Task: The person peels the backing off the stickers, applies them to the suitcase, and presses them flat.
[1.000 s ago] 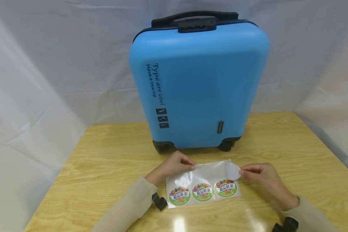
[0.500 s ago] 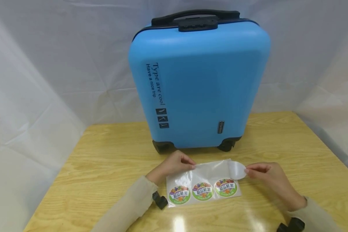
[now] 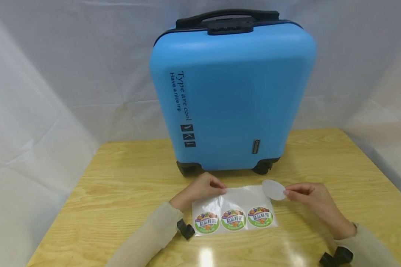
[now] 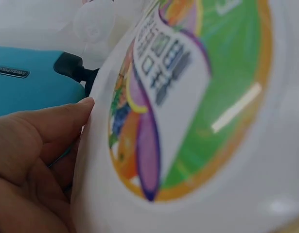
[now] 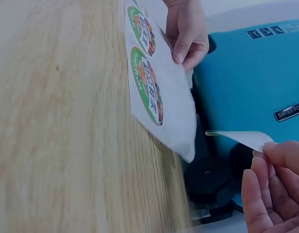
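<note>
Lying at the near middle of a yellowish wood-grain table (image 3: 130, 178), a glossy white rectangular sheet (image 3: 245, 198) has its far edge just short of a bright blue hard-shell suitcase (image 3: 232, 100) with black trim. Between sheet and suitcase runs a narrow strip of wood; broad stretches of wood reach to the left and right table edges, and more shows on the near side. Over the sheet's far right corner, as the head view has it, is a thin round white-backed sticker (image 3: 274, 190) (the right wrist view shows a gap between the two).

Along the sheet's near edge sit three round fruit-printed labels (image 3: 233, 220) with green lower halves and white bands reading 精品鲜果; the small line underneath is blurred. The suitcase carries "Type are cool" and "Have a nice trip" running down its left side, above three dark square pictograms, and a small dark plate (image 5: 291, 111) at its lower right reads "SWISS POLO".

From the near left, the left hand (image 3: 202, 188) slants in, thumb and fingers pinched together on the sheet's far edge. From the near right, the right hand (image 3: 314, 196) points left, thumb and forefinger clamped on the sticker's right rim, its other fingers bent below. Both forearms wear loose beige sleeves (image 3: 150, 233)
</note>
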